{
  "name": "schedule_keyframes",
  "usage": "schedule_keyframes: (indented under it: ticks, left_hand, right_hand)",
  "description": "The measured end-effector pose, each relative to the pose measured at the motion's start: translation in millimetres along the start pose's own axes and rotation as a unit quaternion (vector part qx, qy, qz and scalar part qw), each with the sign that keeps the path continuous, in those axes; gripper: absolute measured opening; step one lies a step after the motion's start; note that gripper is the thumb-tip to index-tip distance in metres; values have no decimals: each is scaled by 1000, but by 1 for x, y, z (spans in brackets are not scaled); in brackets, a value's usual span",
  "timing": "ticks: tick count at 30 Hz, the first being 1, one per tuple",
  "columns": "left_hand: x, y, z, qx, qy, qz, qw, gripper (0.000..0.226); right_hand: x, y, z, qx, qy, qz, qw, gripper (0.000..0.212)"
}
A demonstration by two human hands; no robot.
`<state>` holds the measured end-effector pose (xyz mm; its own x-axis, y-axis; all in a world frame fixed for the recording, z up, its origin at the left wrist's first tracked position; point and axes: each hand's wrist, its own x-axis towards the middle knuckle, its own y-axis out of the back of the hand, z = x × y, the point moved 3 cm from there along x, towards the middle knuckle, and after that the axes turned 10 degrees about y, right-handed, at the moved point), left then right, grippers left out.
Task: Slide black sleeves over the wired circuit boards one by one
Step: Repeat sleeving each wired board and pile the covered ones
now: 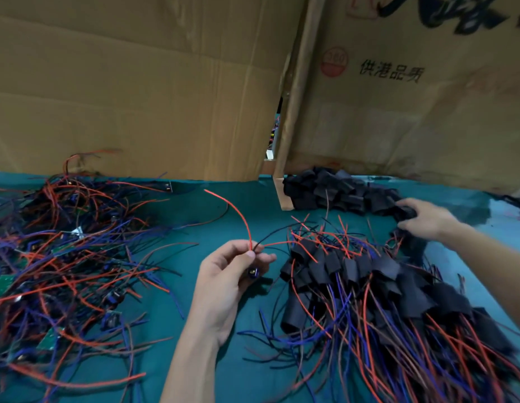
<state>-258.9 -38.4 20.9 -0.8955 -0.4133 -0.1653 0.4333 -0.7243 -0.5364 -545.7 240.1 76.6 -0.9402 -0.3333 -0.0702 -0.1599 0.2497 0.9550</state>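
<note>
Black sleeve [405, 213] pinched by my right hand [427, 218] at the pile; left hand [232, 274] grips board wires [250, 242]. Bunch wires tight before threading.

Two hands [223, 274], two cardboard sheets [136, 82], and three heaps: bare boards [63, 257], loose sleeves [334, 193], sleeved boards [383, 301].

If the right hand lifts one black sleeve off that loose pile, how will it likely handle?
Likely light and soft: the sleeves lie crumpled and flattened. One probably squashes shut under the right hand, so it may need reopening. Neighbours may shift, since the heap is loose.
</note>
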Motion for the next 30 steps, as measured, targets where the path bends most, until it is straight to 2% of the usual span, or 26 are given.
schedule_keyframes:
  ticks: [3, 5, 8, 12, 16, 20, 24, 28, 30]
  left_hand:
    - [-1, -3, 2, -5, 6, -14, 1000, 43]
    - [-2, -5, 3, -6, 4, -21, 1000, 51]
    - [-3, -5, 5, -12, 4, -31, 999, 39]
    - [-4, -4, 5, 19, 7, -38, 999, 25]
    - [-5, -6, 5, 48, -4, -59, 997, 24]
    - [-6, -8, 2, 47, 21, -90, 995, 27]
    - [-5, -7, 1, 30, 52, -106, 992, 28]
    - [-6, -8, 1, 2, 81, -131, 988, 49]
    - [-5, -7, -1, 34, 75, -130, 988, 48]
  right_hand:
    - [3, -15, 5, -8, 8, 33, 999, 57]
    - [4, -17, 3, -21, 8, 52, 998, 65]
    - [-1, -17, 5, -14, -19, 63, 998, 74]
    - [-12, -13, 1, -5, -32, 95, 995, 57]
    - [-20, -8, 0, 33, -50, 161, 985, 52]
    - [-23, -1, 6, 120, -112, 223, 961, 36]
    - [-28, 18, 5, 205, -132, 298, 923, 31]
    - [-39, 46, -19, 238, -83, 382, 889, 28]
    - [-51, 56, -42, 278, -34, 384, 880, 28]
